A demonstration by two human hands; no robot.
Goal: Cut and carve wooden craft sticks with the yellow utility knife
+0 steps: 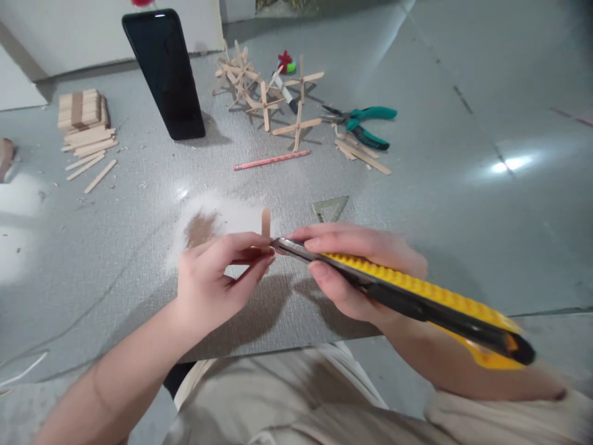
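Observation:
My left hand is closed in a pinch on a small wooden stick, whose rounded end stands up past the fingertips. My right hand grips a yellow and black utility knife near its metal front. The knife's blade tip meets the stick beside my left fingertips; the exact contact is too small to tell. The knife's rear end points to the lower right, over my right forearm. Brownish dust lies on the table just beyond my left hand.
Beyond my hands are a pink pencil, a triangle ruler, green-handled pliers and crossed-stick pieces. A black phone leans at the back. Stacked sticks lie at the left on the grey table.

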